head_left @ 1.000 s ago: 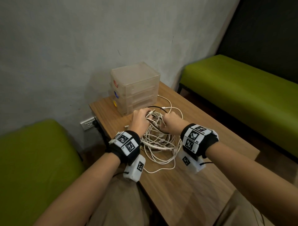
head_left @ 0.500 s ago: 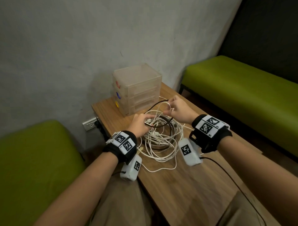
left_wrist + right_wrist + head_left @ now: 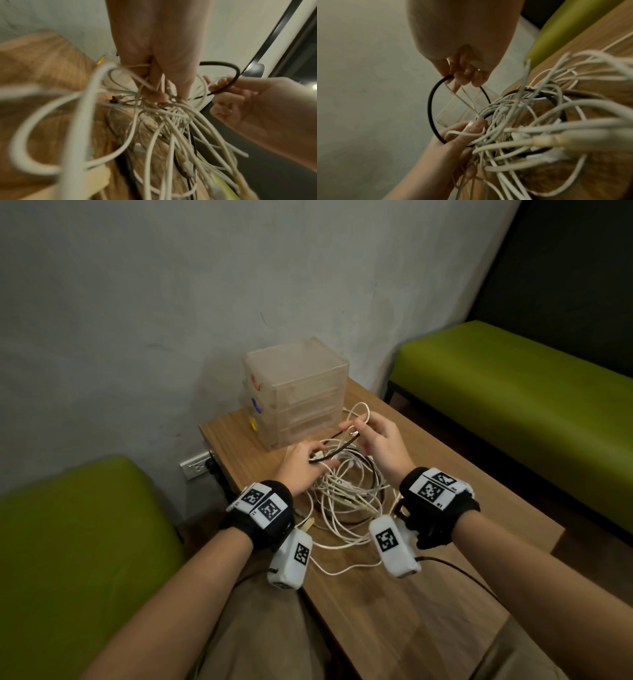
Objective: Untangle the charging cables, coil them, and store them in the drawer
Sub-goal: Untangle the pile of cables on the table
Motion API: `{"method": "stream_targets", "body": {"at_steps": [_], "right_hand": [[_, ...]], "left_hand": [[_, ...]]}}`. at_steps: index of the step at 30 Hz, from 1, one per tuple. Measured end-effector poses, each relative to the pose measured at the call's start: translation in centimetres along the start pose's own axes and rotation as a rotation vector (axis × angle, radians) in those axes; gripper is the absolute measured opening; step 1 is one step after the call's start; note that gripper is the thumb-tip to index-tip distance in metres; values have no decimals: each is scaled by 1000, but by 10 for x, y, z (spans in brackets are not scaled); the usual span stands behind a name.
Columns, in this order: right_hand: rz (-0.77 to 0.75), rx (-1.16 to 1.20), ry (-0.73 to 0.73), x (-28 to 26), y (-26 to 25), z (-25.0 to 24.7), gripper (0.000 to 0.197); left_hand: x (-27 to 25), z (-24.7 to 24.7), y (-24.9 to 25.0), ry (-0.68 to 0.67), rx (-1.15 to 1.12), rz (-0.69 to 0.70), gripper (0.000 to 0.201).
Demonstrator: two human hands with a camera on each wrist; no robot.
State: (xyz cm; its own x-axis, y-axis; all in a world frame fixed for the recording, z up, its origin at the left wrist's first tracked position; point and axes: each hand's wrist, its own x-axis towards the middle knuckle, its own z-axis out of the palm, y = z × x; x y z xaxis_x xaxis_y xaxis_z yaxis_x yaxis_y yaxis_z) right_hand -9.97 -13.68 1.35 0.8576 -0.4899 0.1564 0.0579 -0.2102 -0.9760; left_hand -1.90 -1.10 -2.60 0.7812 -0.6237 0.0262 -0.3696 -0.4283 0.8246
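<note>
1. My left wrist (image 3: 262, 513) is wearing a black band carrying white plates with black square markers.
2. My right wrist (image 3: 436, 501) is wearing the same.
3. A white camera pod (image 3: 289, 559) is hanging under each; a dark lead (image 3: 455, 571) is trailing off the right.
4. Tan trousers (image 3: 260, 631) are covering my legs.

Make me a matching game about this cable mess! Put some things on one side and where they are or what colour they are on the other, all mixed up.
Things:
1. black cable
2. white cables
3. drawer box
4. bench

Descriptions:
A. green, beside the table
B. pinched and lifted by the right hand
C. clear plastic, at the table's far end by the wall
D. tangled heap on the table, gripped by the left hand

Pairs: 1-B, 2-D, 3-C, 4-A
</note>
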Motion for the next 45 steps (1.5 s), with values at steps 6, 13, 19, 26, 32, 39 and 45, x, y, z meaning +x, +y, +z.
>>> {"method": "stream_targets", "body": {"at_steps": [6, 13, 19, 26, 32, 39, 45], "right_hand": [[40, -600, -210, -4, 7, -1, 13], [75, -968, -261, 0, 16, 2, 16], [-3, -1011, -291, -2, 14, 1, 20], [261, -687, -385, 3, -7, -9, 16], [199, -727, -228, 8, -9, -9, 15], [219, -873, 27, 8, 4, -14, 12], [87, -930, 85, 1, 2, -16, 27]], "left_hand": [[0, 5, -4, -8, 92, 73, 26], [-8, 7, -2, 48, 18, 98, 12], [-15, 3, 2, 127, 0, 64, 17], [-9, -7, 0, -3, 73, 91, 21], [-7, -5, -2, -106, 14, 28, 10], [-7, 0, -1, -93, -209, 35, 15], [-4, 4, -4, 134, -258, 31, 6]]}}
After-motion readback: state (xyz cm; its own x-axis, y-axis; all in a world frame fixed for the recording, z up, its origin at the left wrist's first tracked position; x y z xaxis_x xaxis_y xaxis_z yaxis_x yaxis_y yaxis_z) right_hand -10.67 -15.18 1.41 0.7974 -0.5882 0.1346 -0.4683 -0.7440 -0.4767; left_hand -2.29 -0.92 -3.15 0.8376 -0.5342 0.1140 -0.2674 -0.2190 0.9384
